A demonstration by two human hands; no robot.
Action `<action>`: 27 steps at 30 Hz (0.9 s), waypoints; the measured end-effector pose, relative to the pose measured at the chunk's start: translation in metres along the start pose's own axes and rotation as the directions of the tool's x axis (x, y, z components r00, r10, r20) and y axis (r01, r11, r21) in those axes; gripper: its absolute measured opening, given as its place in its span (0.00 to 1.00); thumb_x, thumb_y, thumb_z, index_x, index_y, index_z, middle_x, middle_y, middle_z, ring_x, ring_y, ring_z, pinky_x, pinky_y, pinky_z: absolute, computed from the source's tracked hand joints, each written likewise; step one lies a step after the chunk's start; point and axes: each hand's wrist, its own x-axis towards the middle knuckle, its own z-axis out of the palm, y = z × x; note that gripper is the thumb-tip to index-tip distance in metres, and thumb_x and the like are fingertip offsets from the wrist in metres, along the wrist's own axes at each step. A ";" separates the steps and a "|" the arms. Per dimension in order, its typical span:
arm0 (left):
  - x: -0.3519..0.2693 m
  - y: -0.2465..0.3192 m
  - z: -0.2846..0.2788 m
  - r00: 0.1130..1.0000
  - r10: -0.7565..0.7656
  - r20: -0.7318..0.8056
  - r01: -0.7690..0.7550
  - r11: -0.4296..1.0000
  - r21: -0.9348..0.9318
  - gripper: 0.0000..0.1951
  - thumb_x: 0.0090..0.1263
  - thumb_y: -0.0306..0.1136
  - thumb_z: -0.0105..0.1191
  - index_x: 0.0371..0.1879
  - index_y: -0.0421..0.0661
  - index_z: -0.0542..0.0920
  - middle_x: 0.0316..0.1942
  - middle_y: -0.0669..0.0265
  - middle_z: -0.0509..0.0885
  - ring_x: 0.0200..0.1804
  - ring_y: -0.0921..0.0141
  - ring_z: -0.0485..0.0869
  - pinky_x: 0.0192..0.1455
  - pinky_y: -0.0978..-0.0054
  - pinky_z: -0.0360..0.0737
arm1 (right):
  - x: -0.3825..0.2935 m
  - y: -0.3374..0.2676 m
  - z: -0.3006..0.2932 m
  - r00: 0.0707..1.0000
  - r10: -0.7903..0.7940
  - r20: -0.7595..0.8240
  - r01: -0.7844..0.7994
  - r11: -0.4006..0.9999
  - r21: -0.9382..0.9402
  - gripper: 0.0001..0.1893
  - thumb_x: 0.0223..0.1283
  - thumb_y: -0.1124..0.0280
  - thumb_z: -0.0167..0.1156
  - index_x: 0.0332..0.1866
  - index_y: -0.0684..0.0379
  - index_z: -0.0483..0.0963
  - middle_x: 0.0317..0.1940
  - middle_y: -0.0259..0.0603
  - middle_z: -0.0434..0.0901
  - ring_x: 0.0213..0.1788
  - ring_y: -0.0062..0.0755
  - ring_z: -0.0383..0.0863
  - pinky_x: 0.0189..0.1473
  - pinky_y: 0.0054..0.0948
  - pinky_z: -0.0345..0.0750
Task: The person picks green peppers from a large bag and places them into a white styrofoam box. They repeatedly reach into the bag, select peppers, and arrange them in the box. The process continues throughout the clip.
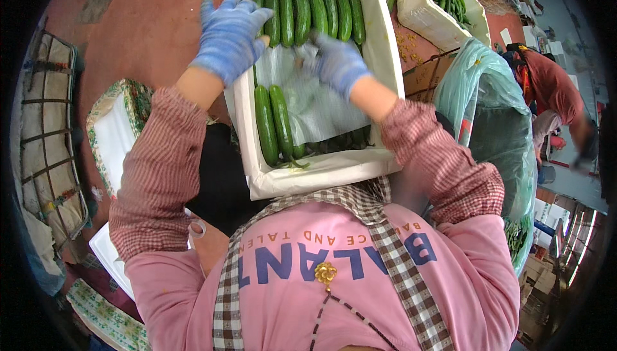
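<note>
A white box (245, 110) with a pale liner stands before me. Along its far end, several green cucumbers (301, 18) lie side by side with their stems pointing away. Two more cucumbers (265, 124) rest in the near left corner, their stems towards me. A thin translucent sheet (318, 105) covers the middle; darker cucumbers show beneath its near edge. My left hand (231, 33), in a blue knit glove, is at the far left wall with fingers apart, partly covering the leftmost cucumbers. My gloved right hand (337, 64) is blurred above the sheet, just below the far row; its grip is unclear.
Right of the box, a white foam crate (419, 14) holds small cucumbers. Nearer stand a cardboard box (424, 79) and a container lined with green plastic (501, 81). A person (554, 86) bends at far right. A metal-framed rack (48, 134) is at left.
</note>
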 end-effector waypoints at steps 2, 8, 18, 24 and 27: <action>0.026 0.003 0.007 0.998 0.066 -0.012 -0.066 0.997 -0.030 0.26 0.63 0.42 0.59 0.62 0.62 0.74 0.58 0.69 0.79 0.68 0.65 0.69 0.73 0.42 0.47 | 0.027 0.006 -0.007 0.936 0.352 -0.008 -0.340 0.911 0.233 0.46 0.62 0.54 0.60 0.77 0.59 0.42 0.50 0.55 0.81 0.50 0.48 0.83 0.54 0.40 0.78; 0.057 0.008 0.024 0.927 0.164 0.336 -0.228 0.960 0.160 0.24 0.65 0.49 0.56 0.63 0.69 0.75 0.65 0.68 0.75 0.68 0.66 0.70 0.76 0.46 0.44 | 0.062 0.007 0.037 0.922 0.346 -0.172 -0.356 0.934 -0.029 0.44 0.57 0.59 0.62 0.77 0.55 0.47 0.51 0.53 0.79 0.48 0.49 0.83 0.51 0.41 0.79; 0.056 0.006 0.019 0.909 0.167 0.382 -0.244 0.956 0.161 0.20 0.65 0.52 0.56 0.57 0.70 0.81 0.66 0.66 0.74 0.68 0.66 0.70 0.77 0.46 0.41 | 0.069 0.029 0.060 0.881 -0.085 -0.466 -0.046 0.964 -0.262 0.21 0.51 0.64 0.63 0.53 0.53 0.73 0.41 0.41 0.79 0.42 0.42 0.82 0.43 0.42 0.76; 0.055 0.005 0.027 0.918 0.180 0.354 -0.247 0.956 0.156 0.26 0.64 0.51 0.57 0.64 0.74 0.74 0.65 0.66 0.75 0.66 0.67 0.72 0.76 0.48 0.43 | 0.063 0.022 0.032 0.903 0.100 -0.418 -0.274 0.884 -0.380 0.44 0.44 0.49 0.70 0.68 0.55 0.64 0.53 0.41 0.76 0.52 0.35 0.79 0.54 0.40 0.71; 0.057 0.006 0.030 0.907 0.202 0.371 -0.299 0.927 0.226 0.26 0.64 0.50 0.57 0.64 0.75 0.74 0.64 0.66 0.75 0.64 0.65 0.73 0.76 0.48 0.45 | 0.064 0.025 0.017 0.889 0.103 -0.446 -0.220 0.950 -0.220 0.40 0.48 0.52 0.68 0.68 0.54 0.64 0.53 0.46 0.76 0.50 0.42 0.81 0.50 0.42 0.77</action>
